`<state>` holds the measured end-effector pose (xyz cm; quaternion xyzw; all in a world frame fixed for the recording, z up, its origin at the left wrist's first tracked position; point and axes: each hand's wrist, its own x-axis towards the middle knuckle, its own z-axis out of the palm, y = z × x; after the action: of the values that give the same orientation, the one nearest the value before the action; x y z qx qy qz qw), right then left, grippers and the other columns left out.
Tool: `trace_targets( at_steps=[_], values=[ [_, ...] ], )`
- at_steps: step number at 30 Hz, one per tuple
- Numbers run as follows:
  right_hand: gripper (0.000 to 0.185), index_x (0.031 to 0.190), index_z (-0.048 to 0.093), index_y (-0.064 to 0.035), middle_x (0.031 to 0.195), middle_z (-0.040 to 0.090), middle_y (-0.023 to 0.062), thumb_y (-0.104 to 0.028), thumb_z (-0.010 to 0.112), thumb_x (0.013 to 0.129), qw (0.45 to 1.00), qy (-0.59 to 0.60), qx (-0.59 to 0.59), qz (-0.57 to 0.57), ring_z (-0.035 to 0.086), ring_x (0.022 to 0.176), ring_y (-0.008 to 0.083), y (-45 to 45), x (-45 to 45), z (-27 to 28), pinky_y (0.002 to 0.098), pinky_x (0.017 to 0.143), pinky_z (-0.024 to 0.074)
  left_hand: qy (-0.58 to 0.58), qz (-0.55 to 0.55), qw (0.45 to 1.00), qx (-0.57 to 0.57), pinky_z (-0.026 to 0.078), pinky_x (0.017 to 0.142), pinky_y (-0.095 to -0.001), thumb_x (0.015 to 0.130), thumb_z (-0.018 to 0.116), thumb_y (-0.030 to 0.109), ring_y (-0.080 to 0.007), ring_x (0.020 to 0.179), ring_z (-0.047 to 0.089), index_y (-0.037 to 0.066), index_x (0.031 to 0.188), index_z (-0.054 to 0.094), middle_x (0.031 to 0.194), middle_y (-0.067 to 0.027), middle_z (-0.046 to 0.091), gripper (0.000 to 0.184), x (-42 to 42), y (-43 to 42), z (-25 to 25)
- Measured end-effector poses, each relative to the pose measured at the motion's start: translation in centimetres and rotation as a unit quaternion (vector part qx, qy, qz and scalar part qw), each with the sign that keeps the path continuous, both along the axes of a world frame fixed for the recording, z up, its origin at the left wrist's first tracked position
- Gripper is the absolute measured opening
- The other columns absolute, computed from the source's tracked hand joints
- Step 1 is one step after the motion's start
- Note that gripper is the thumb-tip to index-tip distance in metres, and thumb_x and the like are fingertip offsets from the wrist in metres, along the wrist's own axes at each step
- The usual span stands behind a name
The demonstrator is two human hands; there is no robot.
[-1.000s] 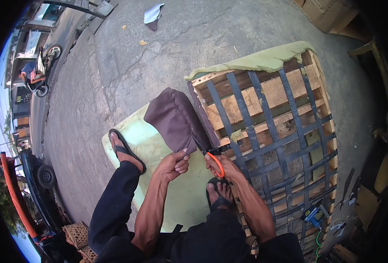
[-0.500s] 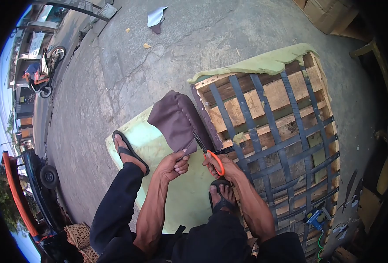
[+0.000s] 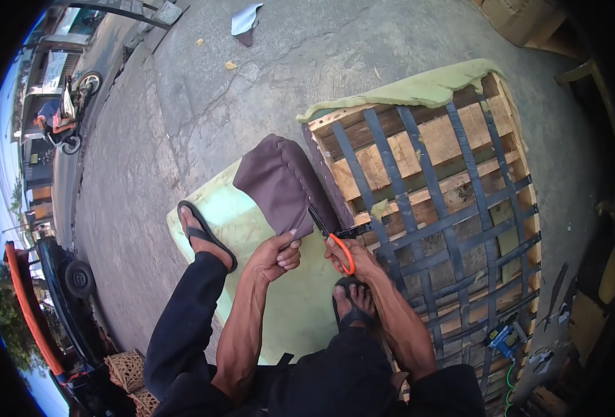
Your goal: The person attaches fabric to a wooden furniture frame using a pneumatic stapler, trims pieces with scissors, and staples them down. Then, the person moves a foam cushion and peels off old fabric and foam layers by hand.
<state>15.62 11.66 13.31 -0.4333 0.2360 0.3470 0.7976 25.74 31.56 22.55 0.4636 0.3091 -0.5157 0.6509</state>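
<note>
At the middle of the frame I have the purple fabric (image 3: pixel 272 181), spread over the pale green pad (image 3: pixel 286 313) on the ground. My left hand (image 3: pixel 275 257) has its grip clamped on the fabric's lower corner. My right hand (image 3: pixel 357 261) has its grip closed around the orange handles of the scissors (image 3: pixel 347 256); the blades lie at the fabric's lower right edge. I cannot tell how far the blades are parted.

Status, done: a row of pale stitches runs along the fabric's right side, and black straps (image 3: pixel 470 156) cross the wooden frame (image 3: pixel 453 135) at right of centre. Status, left, by my judgement: the cut at the fabric is incomplete, as I see no piece separated at the blades. The strapped face is uncovered, and green foam (image 3: pixel 404 92) overhangs its top edge.

Containers: woven baskets (image 3: pixel 125 368) stand at the lower left; a cardboard box (image 3: pixel 519 22) stands at the upper right. I cannot see the contents of either.

Periphery: a blue tool (image 3: pixel 506 339) with a green hose lies at the lower right.
</note>
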Motion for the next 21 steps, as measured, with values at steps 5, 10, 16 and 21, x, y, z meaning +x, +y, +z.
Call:
trace_targets(
  at_steps=[5,10,16,21],
  values=[
    [0.054,0.087,0.064,-0.0018,0.057,0.048,0.0005,-0.054,0.058,0.098,1.000,-0.015,-0.013,-0.003,0.047,0.047,0.0089,-0.4,0.4,1.2,0.0250,0.040,0.0360,-0.013,0.002,0.999,-0.031,0.025,0.045,-0.0259,0.105,0.050,0.033,-0.0088,0.041,0.026,0.008,0.079,0.051,0.046,0.0055,0.028,0.036,0.4,0.7,0.3],
    [0.058,0.086,0.064,-0.0024,0.059,0.048,-0.0005,-0.059,0.059,0.096,1.000,0.004,0.006,-0.010,0.047,0.046,0.0091,-0.2,1.3,1.7,0.0259,0.041,0.0372,-0.013,-0.008,1.000,-0.024,0.026,0.045,-0.0262,0.105,0.050,0.033,-0.0089,0.040,0.027,0.008,0.079,0.051,0.046,0.0054,0.028,0.036,0.3,0.5,0.3],
    [0.060,0.091,0.066,-0.0014,0.064,0.051,-0.0005,-0.061,0.060,0.094,0.999,0.025,-0.027,0.010,0.050,0.053,0.0098,-0.5,1.2,2.7,0.0262,0.044,0.0411,-0.026,0.038,0.998,-0.047,0.026,0.044,-0.0257,0.105,0.051,0.030,-0.0084,0.039,0.027,0.008,0.078,0.051,0.045,0.0061,0.029,0.035,1.2,1.8,1.2],
    [0.058,0.092,0.065,-0.0021,0.066,0.051,-0.0007,-0.060,0.060,0.095,0.999,0.030,0.032,0.011,0.050,0.054,0.0093,-0.7,0.0,2.9,0.0252,0.048,0.0426,-0.030,0.038,0.998,-0.046,0.027,0.043,-0.0262,0.103,0.053,0.029,-0.0085,0.039,0.027,0.009,0.075,0.050,0.044,0.0066,0.028,0.035,3.3,1.7,1.7]
  ],
)
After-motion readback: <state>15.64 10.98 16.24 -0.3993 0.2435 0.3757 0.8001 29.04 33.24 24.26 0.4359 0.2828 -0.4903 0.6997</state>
